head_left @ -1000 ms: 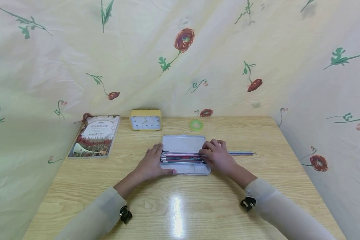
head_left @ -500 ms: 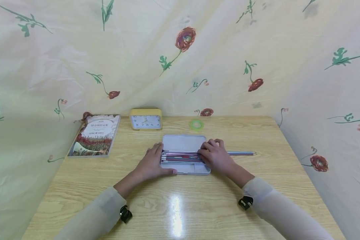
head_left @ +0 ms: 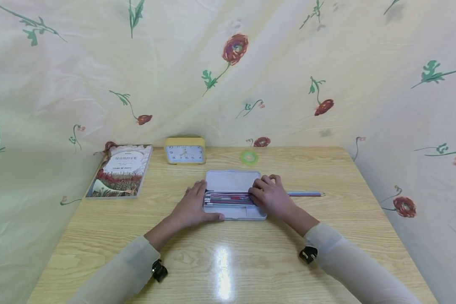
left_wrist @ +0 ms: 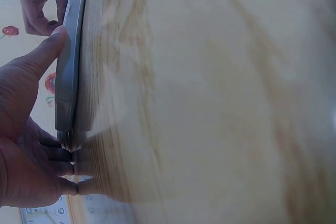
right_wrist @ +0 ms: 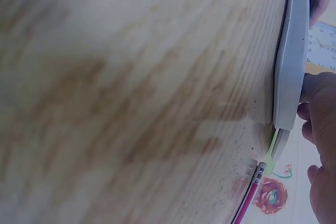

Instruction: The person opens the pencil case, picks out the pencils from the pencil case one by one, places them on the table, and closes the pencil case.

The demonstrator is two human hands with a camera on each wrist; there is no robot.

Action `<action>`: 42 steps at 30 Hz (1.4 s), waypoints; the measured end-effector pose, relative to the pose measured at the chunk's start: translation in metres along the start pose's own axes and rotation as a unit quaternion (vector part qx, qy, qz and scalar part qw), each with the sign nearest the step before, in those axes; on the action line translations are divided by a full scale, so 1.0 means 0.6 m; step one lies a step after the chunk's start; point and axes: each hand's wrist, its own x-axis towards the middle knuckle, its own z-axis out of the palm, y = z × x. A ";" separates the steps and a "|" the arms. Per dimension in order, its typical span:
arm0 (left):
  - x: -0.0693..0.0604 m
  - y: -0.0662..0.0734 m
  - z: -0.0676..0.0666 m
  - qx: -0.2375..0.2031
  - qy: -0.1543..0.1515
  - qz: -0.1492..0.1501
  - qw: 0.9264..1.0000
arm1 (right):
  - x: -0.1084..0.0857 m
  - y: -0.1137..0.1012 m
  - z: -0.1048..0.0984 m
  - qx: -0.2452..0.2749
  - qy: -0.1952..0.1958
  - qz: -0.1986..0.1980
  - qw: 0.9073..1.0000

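Observation:
A pale grey pencil case (head_left: 233,214) lies on the table with its lid (head_left: 232,180) laid back. Several striped pencils (head_left: 228,199) rest lengthwise in its rear compartment. My left hand (head_left: 191,207) braces the case's left end, fingers along the side and thumb against the front wall (left_wrist: 71,72). The fingers of my right hand (head_left: 273,197) curl down over the pencils' right ends; its fingertips are hidden. A separate striped pencil (head_left: 305,194) lies on the table to the right of the case, pointing right.
At the back stand a yellow alarm clock (head_left: 185,150) and, farther left, a flat-lying book (head_left: 119,171). Behind the case lies a light green ring (head_left: 248,158). Flowered cloth (head_left: 197,71) hangs behind the table (head_left: 182,253) and at both sides.
My right hand has shifted slightly left along the case, and the pencils under it have changed their lie. The left hand keeps its place at the left end.

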 end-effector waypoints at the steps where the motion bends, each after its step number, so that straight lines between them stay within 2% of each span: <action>1: 0.000 0.000 -0.001 -0.001 0.000 0.000 1.000 | 0.001 0.000 0.000 -0.001 0.002 -0.002 1.000; 6: -0.002 0.001 -0.002 -0.002 0.000 0.002 1.000 | 0.005 0.000 0.001 0.003 0.005 -0.010 1.000; 16: -0.003 0.003 -0.003 -0.009 -0.002 -0.002 1.000 | 0.014 -0.002 -0.002 -0.009 -0.020 -0.022 1.000; 21: -0.002 0.000 -0.001 -0.009 -0.002 -0.005 1.000 | 0.023 -0.009 -0.003 0.001 -0.028 -0.019 0.999; 27: -0.002 0.001 -0.002 -0.002 -0.002 -0.004 1.000 | 0.045 -0.027 -0.001 0.025 -0.039 -0.013 0.999; 39: -0.002 0.001 -0.002 0.008 -0.001 -0.001 1.000 | 0.095 -0.064 0.014 0.020 -0.092 -0.001 0.996; 42: -0.002 0.001 -0.002 0.007 -0.002 -0.003 1.000 | 0.101 -0.070 0.016 0.029 -0.093 -0.002 0.995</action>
